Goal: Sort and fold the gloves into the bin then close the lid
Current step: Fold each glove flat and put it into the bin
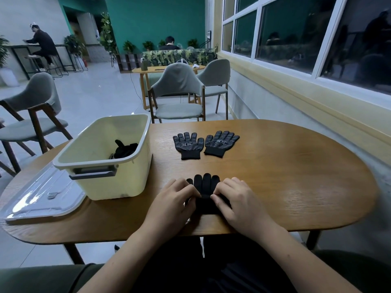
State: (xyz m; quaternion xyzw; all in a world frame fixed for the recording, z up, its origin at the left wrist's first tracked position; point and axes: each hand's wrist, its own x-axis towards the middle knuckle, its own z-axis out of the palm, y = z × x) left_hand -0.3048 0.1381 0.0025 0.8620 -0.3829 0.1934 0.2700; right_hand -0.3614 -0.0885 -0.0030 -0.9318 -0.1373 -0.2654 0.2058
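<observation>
Worktop: wooden, rounded ends, seen from the head view.

Item 1, plain black glove: lies flat at the near edge of the worktop, centre. Long axis runs near to far; fingertips point away from the person, cuff end toward the person. 4 fingertips show beyond the hands; the cuff half is largely covered. Whether it is 1 glove or a stacked pair cannot be told.

Item 2, left hand: palm down on the left side of the plain black glove, fingers curled and pressing on the fabric.

Item 3, right hand: palm down on the right side of the same glove, fingers curled, tips pinching the fabric near its middle.

Items 4 and 5, 2 dotted gloves, farther back on the worktop, side by side, just touching, well apart from the hands. Left dotted glove: fingertips point away, cuff toward the person. Right dotted glove: tilted, fingertips away and slightly right.

Item 6, cream bin: open, left of centre, grey handle facing the person. Black gloves lie inside, at its right side.

Item 7, clear lid: flat on the worktop, left of the bin, touching or just beside it.
</observation>
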